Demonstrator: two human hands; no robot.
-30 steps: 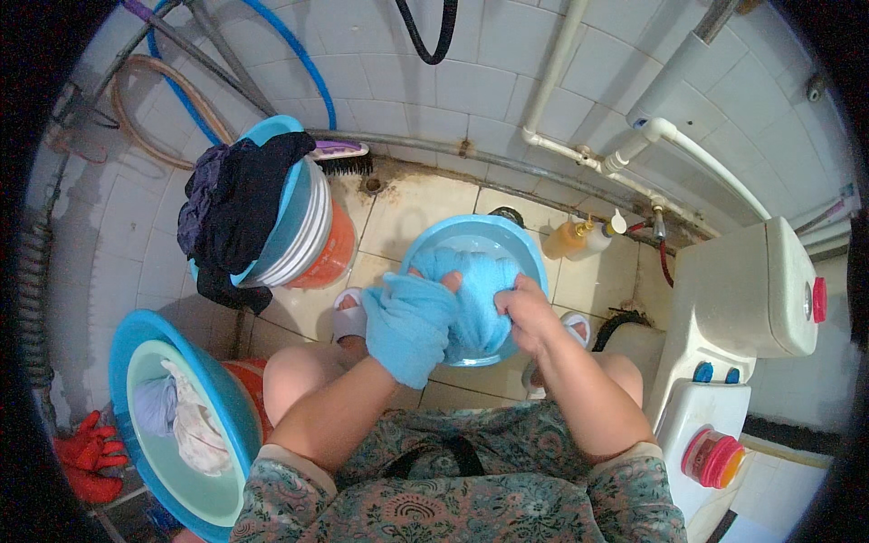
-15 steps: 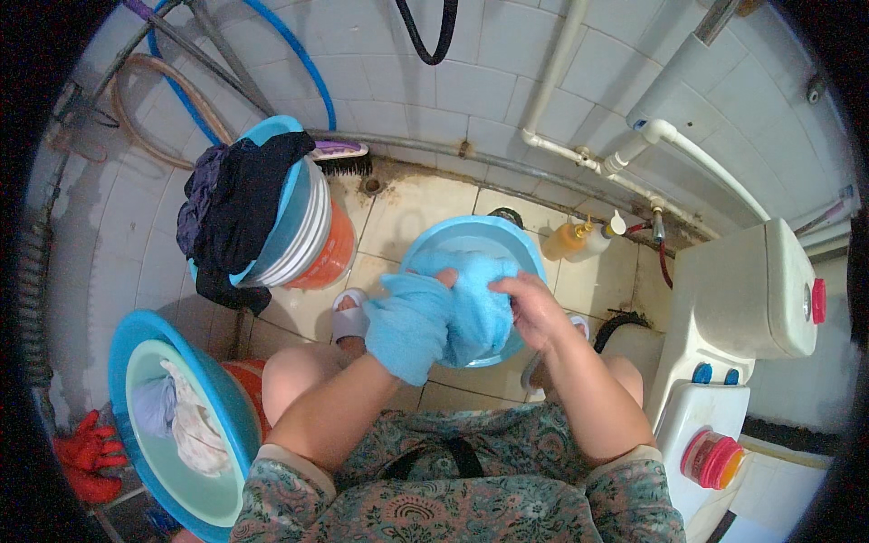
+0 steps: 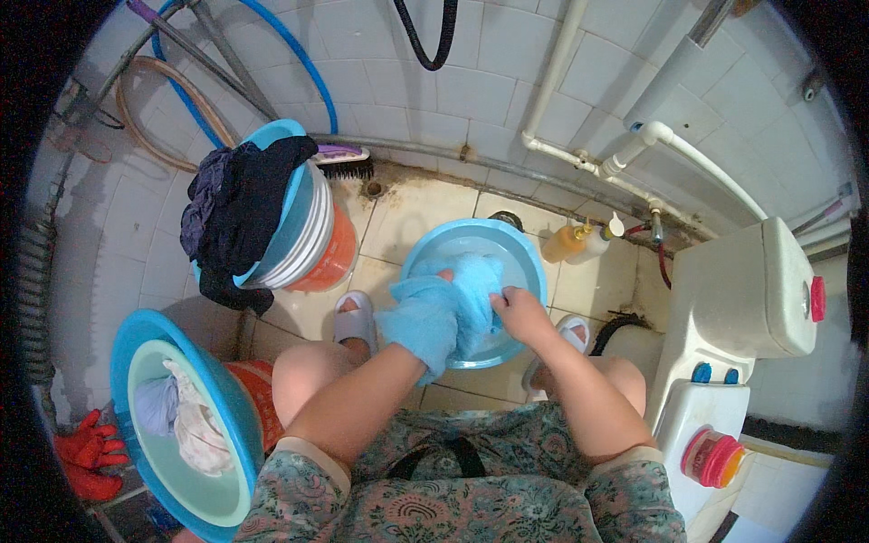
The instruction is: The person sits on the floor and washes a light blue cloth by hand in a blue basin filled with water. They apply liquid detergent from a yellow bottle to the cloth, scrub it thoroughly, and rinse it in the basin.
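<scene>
A wet-looking light-blue towel (image 3: 462,294) hangs over a blue basin (image 3: 520,246) on the floor between my feet. The towel wraps around my left hand (image 3: 445,274) and wrist, so only a bit of that hand shows, pressed against the cloth. My right hand (image 3: 523,315) is closed, with thumb and fingers pinching the towel's right edge above the basin's right side. Part of the basin's pale inside shows beyond the towel.
A bucket (image 3: 333,253) topped with dark clothes (image 3: 249,204) stands left of the basin. Nearer, nested basins (image 3: 222,498) hold pale laundry. Two pump bottles (image 3: 566,242) and a scrubbing brush (image 3: 344,161) are along the wall. A toilet (image 3: 724,308) is at the right.
The towel has shifted left and hangs looser, uncovering more of the basin's right side. My right hand has moved slightly down and its fingers have closed more tightly.
</scene>
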